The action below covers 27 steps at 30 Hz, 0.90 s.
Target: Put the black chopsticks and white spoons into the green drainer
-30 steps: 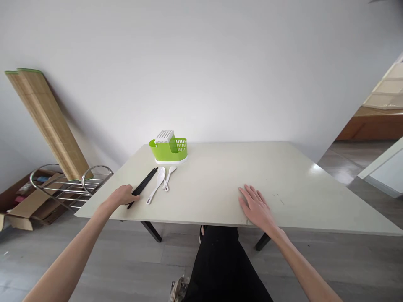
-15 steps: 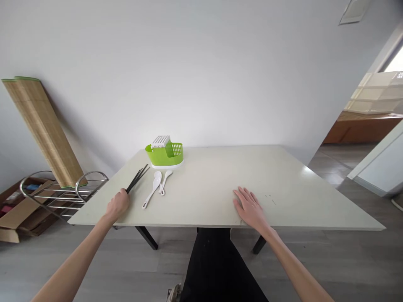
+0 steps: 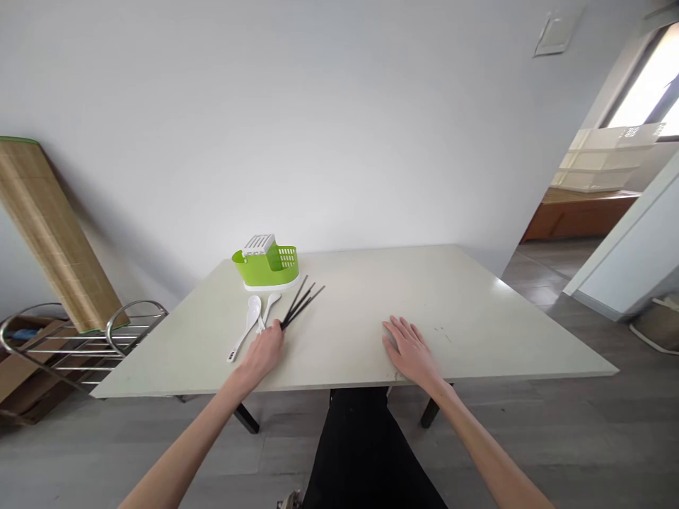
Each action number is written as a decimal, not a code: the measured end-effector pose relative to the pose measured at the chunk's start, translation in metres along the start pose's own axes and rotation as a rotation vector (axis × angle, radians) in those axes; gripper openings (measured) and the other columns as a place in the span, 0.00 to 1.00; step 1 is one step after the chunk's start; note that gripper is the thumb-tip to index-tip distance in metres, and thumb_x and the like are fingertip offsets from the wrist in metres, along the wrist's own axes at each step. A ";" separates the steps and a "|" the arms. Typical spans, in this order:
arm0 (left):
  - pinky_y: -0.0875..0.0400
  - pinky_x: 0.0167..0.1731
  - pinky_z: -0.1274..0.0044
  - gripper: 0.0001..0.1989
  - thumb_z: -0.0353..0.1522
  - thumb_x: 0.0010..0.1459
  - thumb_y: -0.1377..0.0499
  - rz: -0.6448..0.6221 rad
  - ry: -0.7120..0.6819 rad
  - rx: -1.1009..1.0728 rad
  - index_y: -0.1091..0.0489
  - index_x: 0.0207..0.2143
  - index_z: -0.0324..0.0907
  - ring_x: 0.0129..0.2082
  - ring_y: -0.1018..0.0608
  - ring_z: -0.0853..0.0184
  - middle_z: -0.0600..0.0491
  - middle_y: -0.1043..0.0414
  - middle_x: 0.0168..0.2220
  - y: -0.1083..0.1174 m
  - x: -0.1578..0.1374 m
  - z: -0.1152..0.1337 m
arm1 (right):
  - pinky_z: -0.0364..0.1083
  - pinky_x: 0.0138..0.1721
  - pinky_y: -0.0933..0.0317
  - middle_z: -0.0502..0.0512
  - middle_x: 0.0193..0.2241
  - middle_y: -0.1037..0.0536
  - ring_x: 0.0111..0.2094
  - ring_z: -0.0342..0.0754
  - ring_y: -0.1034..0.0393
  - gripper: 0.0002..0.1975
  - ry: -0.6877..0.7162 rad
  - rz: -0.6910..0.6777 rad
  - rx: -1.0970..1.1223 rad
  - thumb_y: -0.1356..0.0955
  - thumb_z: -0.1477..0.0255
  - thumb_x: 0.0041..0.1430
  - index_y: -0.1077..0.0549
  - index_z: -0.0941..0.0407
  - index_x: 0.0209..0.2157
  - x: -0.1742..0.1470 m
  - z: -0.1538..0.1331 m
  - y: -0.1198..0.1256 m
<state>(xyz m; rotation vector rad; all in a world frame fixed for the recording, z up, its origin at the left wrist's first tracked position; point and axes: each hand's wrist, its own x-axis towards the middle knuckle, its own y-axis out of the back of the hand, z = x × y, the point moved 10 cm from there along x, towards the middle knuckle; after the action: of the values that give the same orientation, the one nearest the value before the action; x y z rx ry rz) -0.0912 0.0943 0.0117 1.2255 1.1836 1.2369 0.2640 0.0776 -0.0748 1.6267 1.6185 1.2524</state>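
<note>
Of two hands (image 3: 265,350) (image 3: 412,353), one (left) grips several chopsticks (image 3: 291,316).

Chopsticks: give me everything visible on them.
The chopsticks are a bundle of slim, straight, black sticks; exact count and material can't be told. The left hand grips them near one end, hiding that part. The far ends fan apart, pointing away from the person and rightward. They're over the table, right of the white spoons; whether they touch it is unclear.
</note>
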 end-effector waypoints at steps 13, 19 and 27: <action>0.24 0.39 0.63 0.21 0.40 0.71 0.49 0.027 -0.104 0.151 0.30 0.55 0.33 0.43 0.17 0.44 0.30 0.23 0.44 -0.017 -0.003 0.089 | 0.58 0.75 0.58 0.57 0.74 0.44 0.76 0.55 0.55 0.34 -0.028 0.011 0.006 0.48 0.52 0.75 0.40 0.56 0.72 0.001 0.002 0.003; 0.27 0.37 0.63 0.36 0.54 0.71 0.57 0.100 -0.095 0.229 0.37 0.64 0.34 0.43 0.19 0.44 0.32 0.24 0.49 0.015 -0.024 0.067 | 0.56 0.75 0.59 0.60 0.74 0.42 0.75 0.54 0.54 0.36 -0.053 0.031 0.031 0.48 0.53 0.74 0.45 0.60 0.73 0.001 0.005 0.006; 0.31 0.49 0.56 0.40 0.54 0.70 0.57 0.179 0.282 0.268 0.26 0.51 0.24 0.52 0.25 0.35 0.22 0.27 0.52 0.032 0.001 -0.051 | 0.56 0.75 0.58 0.60 0.74 0.42 0.75 0.54 0.53 0.35 -0.053 0.030 0.022 0.47 0.53 0.74 0.41 0.60 0.71 -0.003 0.007 0.004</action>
<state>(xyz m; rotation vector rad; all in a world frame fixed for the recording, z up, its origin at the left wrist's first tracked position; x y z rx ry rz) -0.1428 0.0946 0.0428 1.4101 1.5098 1.4530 0.2725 0.0763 -0.0750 1.6894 1.5863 1.2005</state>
